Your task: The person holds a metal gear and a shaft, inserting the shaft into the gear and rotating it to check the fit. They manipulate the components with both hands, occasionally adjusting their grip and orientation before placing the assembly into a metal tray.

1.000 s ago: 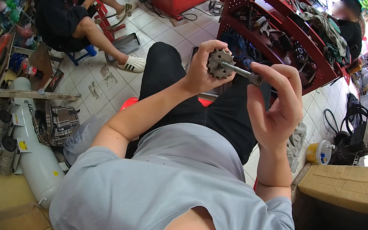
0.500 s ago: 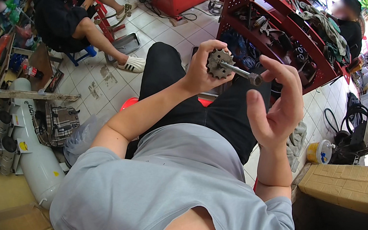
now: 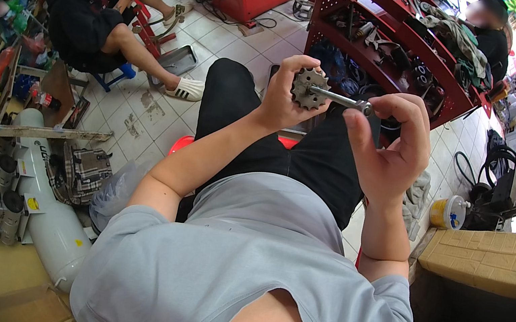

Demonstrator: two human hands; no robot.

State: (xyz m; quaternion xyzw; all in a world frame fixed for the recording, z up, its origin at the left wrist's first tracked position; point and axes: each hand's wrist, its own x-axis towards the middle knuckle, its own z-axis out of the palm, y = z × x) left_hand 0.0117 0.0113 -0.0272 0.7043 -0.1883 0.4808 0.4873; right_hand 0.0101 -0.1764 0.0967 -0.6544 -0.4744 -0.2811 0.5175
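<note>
A toothed gear (image 3: 309,88) on a metal rod (image 3: 340,98), held up in both hands above the lap.

The left hand (image 3: 285,97) is clenched around the gear, fingers curled behind its teeth. The rod runs sideways out of the gear's middle to the right hand (image 3: 389,142), whose fingers grasp its far end. Beyond the hands stands a red rack (image 3: 393,44) of tools; another person (image 3: 101,19) sits on a low stool on the tiled floor (image 3: 149,115), well apart to the left.

Single view from a head-worn fisheye camera, looking steeply down over the wearer's grey-shirted chest (image 3: 252,276) and lap, close to both raised hands. Straight edges curve toward the dark circular rim; the tiled workshop floor (image 3: 164,111) fills the periphery.
</note>
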